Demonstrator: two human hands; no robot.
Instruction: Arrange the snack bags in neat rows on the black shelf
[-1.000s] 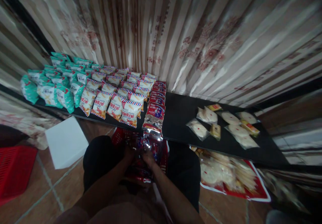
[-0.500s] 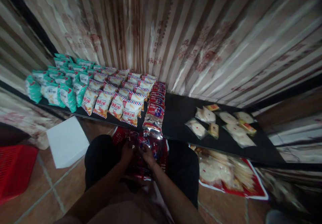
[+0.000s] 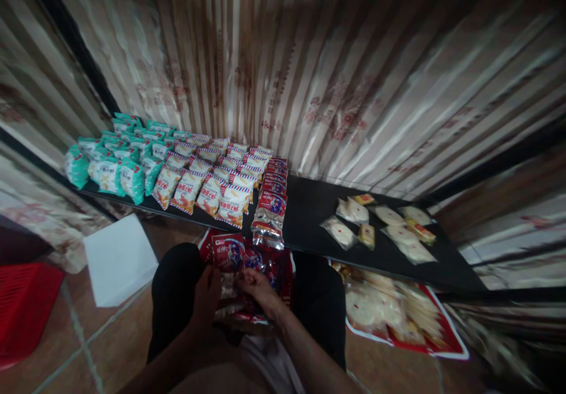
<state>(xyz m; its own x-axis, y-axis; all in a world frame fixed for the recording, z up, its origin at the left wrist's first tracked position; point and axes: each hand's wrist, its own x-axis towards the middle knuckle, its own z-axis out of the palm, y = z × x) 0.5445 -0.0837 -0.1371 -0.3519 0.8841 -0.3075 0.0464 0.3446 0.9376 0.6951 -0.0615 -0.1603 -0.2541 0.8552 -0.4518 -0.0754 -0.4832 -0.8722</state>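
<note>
Between my knees, a red snack packet [image 3: 228, 251] with a silver lower part stands tilted upright, its printed front toward me. My left hand [image 3: 207, 291] grips its left edge, the fingers partly in shadow. On the other side my right hand [image 3: 256, 283] pinches the packet's right edge with bent fingers. Below them lies a large red bag [image 3: 287, 273] holding more red packets [image 3: 255, 258]. A row of the same red-and-silver packets [image 3: 270, 205] lies overlapping on the black shelf [image 3: 305, 205], just beyond my hands.
White snack bags [image 3: 232, 202] and teal snack bags [image 3: 131, 179] fill the shelf's left. Flat round packets [image 3: 339, 232] and small yellow packs [image 3: 366, 236] lie right. Underneath is another red bag [image 3: 451, 329]. A white box [image 3: 119, 261] and red basket [image 3: 26, 311] occupy the floor at left.
A red packet has come up out of the dark pile between my hands and now shows its front. My right hand has shifted slightly. The view has tilted a little.
</note>
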